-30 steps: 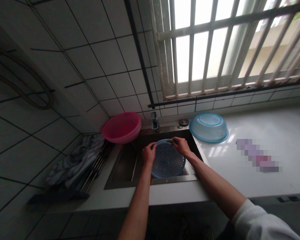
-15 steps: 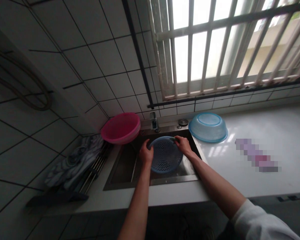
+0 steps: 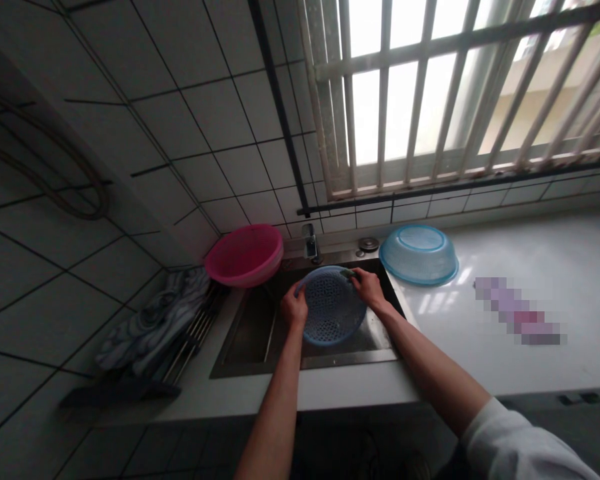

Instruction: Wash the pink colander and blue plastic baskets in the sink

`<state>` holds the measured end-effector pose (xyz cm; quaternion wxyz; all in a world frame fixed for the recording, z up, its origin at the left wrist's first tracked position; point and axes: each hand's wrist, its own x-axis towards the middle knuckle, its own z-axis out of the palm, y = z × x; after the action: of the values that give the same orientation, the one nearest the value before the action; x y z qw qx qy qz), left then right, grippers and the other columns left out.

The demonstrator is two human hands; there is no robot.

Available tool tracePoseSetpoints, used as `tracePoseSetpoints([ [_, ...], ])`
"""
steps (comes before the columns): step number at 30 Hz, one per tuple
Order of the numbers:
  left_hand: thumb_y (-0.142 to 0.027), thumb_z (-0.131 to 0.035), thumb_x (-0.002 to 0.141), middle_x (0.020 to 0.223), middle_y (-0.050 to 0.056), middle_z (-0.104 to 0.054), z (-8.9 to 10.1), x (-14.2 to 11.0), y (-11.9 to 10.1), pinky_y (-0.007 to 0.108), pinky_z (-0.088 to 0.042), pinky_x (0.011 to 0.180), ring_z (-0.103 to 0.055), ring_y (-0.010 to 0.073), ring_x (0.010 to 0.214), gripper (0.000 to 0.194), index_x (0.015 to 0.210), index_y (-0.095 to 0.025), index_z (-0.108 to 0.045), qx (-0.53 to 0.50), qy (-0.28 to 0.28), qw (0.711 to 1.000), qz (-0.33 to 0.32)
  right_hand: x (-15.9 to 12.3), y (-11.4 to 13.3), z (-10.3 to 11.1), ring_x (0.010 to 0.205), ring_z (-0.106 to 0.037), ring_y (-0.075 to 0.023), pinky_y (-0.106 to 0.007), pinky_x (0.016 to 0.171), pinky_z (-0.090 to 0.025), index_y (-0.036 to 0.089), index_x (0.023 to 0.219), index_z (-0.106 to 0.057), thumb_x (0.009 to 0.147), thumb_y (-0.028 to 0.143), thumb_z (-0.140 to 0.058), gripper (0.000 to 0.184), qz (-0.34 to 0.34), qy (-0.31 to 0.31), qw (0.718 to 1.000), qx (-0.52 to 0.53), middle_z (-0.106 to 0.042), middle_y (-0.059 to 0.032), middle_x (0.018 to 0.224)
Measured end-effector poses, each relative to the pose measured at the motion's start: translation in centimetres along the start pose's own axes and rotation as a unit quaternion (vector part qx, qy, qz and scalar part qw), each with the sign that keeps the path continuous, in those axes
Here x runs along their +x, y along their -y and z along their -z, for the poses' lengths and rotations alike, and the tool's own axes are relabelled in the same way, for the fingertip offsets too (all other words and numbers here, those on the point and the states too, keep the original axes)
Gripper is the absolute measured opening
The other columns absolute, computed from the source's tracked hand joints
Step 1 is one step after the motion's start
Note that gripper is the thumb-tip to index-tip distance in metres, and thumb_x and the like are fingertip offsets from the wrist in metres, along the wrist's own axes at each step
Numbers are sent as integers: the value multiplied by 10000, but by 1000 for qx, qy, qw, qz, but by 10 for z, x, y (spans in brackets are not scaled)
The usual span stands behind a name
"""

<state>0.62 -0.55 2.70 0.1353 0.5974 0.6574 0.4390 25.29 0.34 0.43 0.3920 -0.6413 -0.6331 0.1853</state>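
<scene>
A blue-grey plastic colander [image 3: 334,310] with a perforated bottom is held over the steel sink [image 3: 253,333], its far rim raised a little. My left hand [image 3: 295,308] is closed on the left rim, thumb on top. At the upper right rim, my right hand [image 3: 369,288] is closed on a small green pad [image 3: 347,273], pressed against the colander's edge. Most of the pad is covered by the fingers, so its exact kind is hard to make out. Behind the colander stands the faucet [image 3: 311,243].
A pink basin [image 3: 245,255] sits at the sink's back left corner. To the right, an upturned light-blue basket [image 3: 419,255] rests on the white counter [image 3: 460,347], near a blurred-out item [image 3: 517,312]. A striped cloth [image 3: 150,320] lies over a metal rack on the left.
The colander's far rim has risen slightly, and more of its inside shows. More of the green pad is visible at the rim by my right hand. The view has shifted slightly.
</scene>
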Motion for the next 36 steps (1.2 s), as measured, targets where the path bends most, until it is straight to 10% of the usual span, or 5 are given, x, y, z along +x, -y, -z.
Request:
tracePoseSetpoints([
  [9, -192, -690, 877, 1359, 133, -701, 5, 3, 6, 410, -486, 1105, -650, 293, 1276, 508, 1382, -208, -634, 54, -34, 998, -12, 2, -10, 2, 995, -758, -253, -309, 904, -546, 235, 1211, -763, 951, 197, -643, 289, 15, -19, 1000, 1, -802, -78, 1112],
  [14, -113, -691, 830, 1494, 65, -613, -4, -6, -12, 367, -403, 1213, -570, 234, 1382, 671, 1474, -256, -568, 0, 77, 981, -176, -8, 16, 0, 1074, -731, -228, -310, 983, -531, 247, 1206, -769, 939, 119, -628, 328, 142, 18, 990, -9, -774, -67, 1201],
  [18, -97, -621, 869, 1326, 32, -732, -6, -11, -17, 372, -507, 1096, -684, 247, 1228, 520, 1337, -309, -702, -10, 141, 983, -119, -13, 29, -6, 1092, -724, -221, -312, 1002, -529, 240, 1237, -756, 953, 133, -622, 332, 194, 50, 980, -5, -768, -64, 1211],
  [28, -258, -611, 946, 1153, 158, -781, 4, 3, 0, 359, -533, 964, -734, 284, 1070, 279, 1151, -153, -768, -67, -34, 997, 29, 4, -15, -1, 1047, -749, -302, -343, 907, -546, 197, 1213, -770, 939, 238, -653, 301, -59, 0, 998, -12, -792, -129, 1141],
  [36, -172, -678, 867, 1290, 121, -740, 2, 2, 6, 404, -507, 1060, -693, 284, 1195, 442, 1305, -224, -703, 41, 9, 999, -13, 1, -16, -5, 993, -763, -282, -335, 894, -552, 244, 1173, -787, 930, 217, -654, 279, -25, -7, 1000, -12, -806, -95, 1088],
])
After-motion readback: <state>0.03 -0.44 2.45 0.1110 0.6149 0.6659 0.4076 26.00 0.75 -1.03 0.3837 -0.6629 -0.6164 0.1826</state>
